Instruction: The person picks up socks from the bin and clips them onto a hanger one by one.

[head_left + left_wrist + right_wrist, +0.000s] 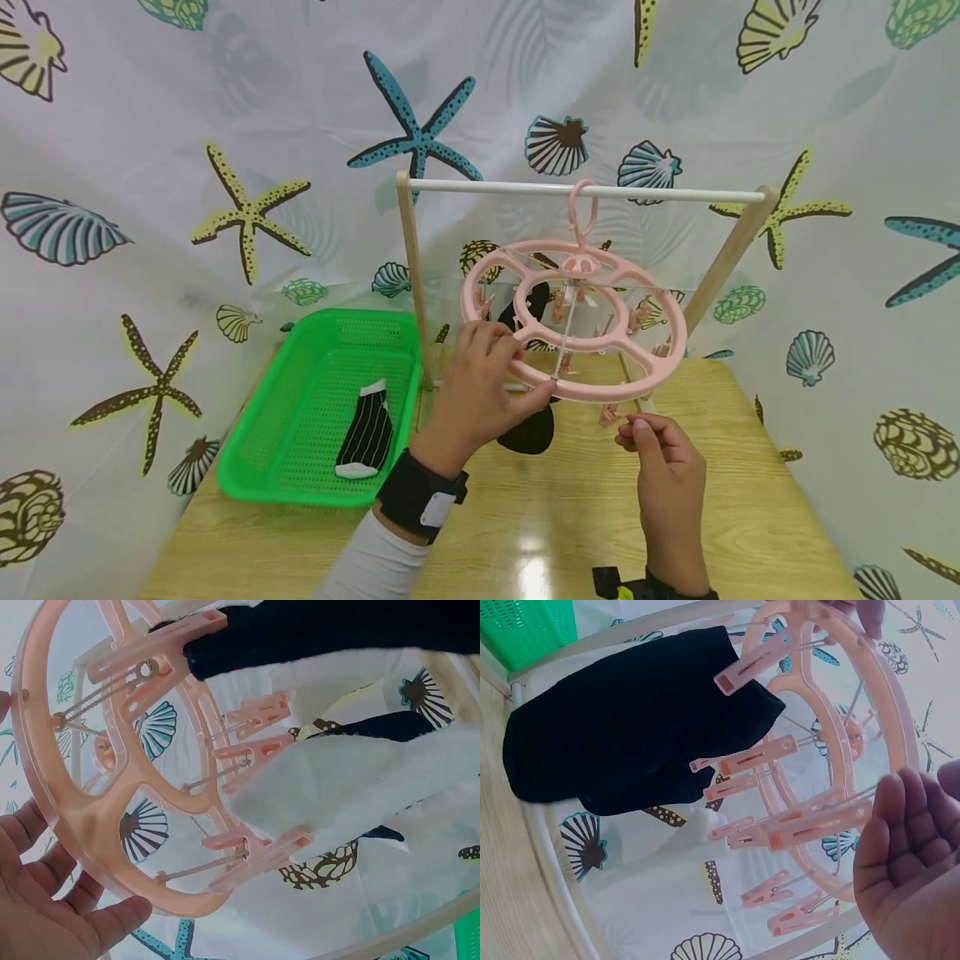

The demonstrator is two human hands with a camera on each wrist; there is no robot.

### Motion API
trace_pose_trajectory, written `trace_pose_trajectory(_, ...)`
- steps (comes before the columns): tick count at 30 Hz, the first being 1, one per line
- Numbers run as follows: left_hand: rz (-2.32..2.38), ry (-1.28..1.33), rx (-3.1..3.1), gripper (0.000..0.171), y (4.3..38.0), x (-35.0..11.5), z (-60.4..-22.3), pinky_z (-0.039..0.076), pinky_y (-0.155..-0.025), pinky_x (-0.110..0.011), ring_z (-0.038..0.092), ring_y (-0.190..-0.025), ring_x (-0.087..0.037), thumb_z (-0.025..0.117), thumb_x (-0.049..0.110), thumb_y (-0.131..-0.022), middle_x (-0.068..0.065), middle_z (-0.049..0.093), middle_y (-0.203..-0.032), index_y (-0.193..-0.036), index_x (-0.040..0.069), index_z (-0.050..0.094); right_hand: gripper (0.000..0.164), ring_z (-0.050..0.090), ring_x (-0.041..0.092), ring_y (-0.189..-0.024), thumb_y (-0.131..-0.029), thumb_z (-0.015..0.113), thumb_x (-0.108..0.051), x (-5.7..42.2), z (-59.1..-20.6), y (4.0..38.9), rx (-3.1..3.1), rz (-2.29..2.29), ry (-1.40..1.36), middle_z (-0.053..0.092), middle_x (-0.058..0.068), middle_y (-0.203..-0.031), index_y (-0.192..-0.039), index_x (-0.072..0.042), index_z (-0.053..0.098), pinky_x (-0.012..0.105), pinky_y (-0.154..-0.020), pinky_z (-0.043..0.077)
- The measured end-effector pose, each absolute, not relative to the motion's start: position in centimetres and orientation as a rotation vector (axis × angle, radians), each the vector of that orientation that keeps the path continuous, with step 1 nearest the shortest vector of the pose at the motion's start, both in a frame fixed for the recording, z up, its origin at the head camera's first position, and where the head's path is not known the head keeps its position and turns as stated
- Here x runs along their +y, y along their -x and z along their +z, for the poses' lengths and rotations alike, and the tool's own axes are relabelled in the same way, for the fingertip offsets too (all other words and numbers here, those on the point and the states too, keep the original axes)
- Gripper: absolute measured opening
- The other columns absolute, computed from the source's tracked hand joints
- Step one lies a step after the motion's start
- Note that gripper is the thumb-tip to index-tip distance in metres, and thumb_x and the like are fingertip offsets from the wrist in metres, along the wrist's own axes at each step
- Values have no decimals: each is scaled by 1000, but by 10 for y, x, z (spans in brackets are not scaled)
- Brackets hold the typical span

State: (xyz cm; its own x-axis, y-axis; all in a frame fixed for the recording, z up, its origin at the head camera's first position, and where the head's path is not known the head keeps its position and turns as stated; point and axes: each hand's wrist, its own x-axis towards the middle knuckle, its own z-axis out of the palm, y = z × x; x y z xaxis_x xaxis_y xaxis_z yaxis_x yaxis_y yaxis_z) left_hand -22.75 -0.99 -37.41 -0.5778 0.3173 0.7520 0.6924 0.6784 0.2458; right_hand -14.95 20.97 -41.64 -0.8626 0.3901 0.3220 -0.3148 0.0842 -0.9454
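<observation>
A round pink drying hanger (600, 390) with many clothespins hangs tilted from a white bar. My left hand (483, 379) grips its near left rim, fingers over the rim and thumb along it. My right hand (667, 467) is below the near right rim, thumb and index fingertips together right at a pink clothespin (609, 413); I cannot tell whether they pinch it. Clipped under the ring are a black sock (630, 720) and a pale sock with a dark part (345, 787). In the head view the ring and left hand partly hide them.
A green basket (258, 492) stands left on the wooden table (600, 533), holding a black-and-white striped sock (367, 433). The rack has a white bar (487, 187) and wooden posts (415, 275). A curtain printed with shells and starfish (247, 212) hangs close behind.
</observation>
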Motion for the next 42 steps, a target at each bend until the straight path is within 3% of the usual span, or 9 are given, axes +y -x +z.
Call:
trace_pose_trajectory(6, -682, 798, -2196, 40, 231, -15, -377, 42, -98, -44, 47, -107, -31, 79, 44, -80, -8, 55, -106, -86, 11, 57, 24, 61, 20, -90, -102, 56, -14, 214, -419, 152, -1842, 1811, 154, 67, 7, -92, -105, 7, 66, 22, -79, 49)
trace_pose_trajectory(12, -663, 807, -2203, 41, 234, -20, -376, 42, -95, -44, 47, -108, -30, 78, 46, -79, -8, 56, -106, -86, 12, 58, 28, 47, 19, -125, -103, 53, -14, 217, -418, 156, -2014, 1800, 190, 60, 8, -125, -124, 1, 63, 31, -97, 39)
trace_pose_trajectory(15, -651, 816, -2206, 41, 235, -22, -375, 42, -95, -44, 48, -108, -30, 77, 48, -79, -8, 57, -105, -87, 11, 60, 34, 40, 17, -133, -102, 51, -8, 219, -420, 160, -2152, 1768, 147, 54, 5, -136, -136, -2, 57, 30, -99, 39)
trace_pose_trajectory(20, -656, 841, -2224, 40, 236, -26, -373, 42, -97, -43, 49, -110, -30, 75, 48, -80, -7, 57, -106, -87, 11, 60, 45, 43, 18, -129, -99, 51, 2, 221, -424, 168, -2273, 1785, -37, 52, 5, -137, -143, -6, 49, 21, -88, 44)
trace_pose_trajectory(28, -668, 873, -2229, 39, 239, -30, -373, 44, -96, -42, 48, -112, -29, 72, 48, -81, -8, 56, -110, -85, 13, 56, 42, 51, 22, -104, -103, 52, -5, 221, -428, 174, -2258, 1920, -251, 53, 15, -112, -144, -5, 45, 25, -88, 46)
trace_pose_trajectory(33, -687, 893, -2234, 39, 239, -32, -373, 44, -95, -41, 47, -113, -28, 72, 48, -82, -8, 55, -110, -86, 12, 56, 34, 55, 21, -106, -102, 54, -8, 221, -430, 175, -2246, 1959, -272, 54, 14, -118, -136, -3, 49, 24, -88, 48)
trace_pose_trajectory(37, -696, 901, -2245, 39, 240, -34, -374, 44, -93, -40, 46, -113, -27, 72, 47, -83, -8, 54, -111, -88, 12, 57, 30, 59, 23, -103, -102, 56, -9, 221, -432, 176, -2235, 1971, -271, 56, 9, -114, -130, -1, 52, 26, -85, 52)
trace_pose_trajectory(42, -699, 911, -2243, 39, 242, -36, -373, 45, -93, -41, 45, -113, -28, 72, 47, -84, -9, 54, -112, -87, 12, 55, 21, 61, 26, -95, -100, 58, -6, 219, -433, 176, -2202, 1962, -293, 55, 13, -105, -118, 4, 55, 31, -81, 55)
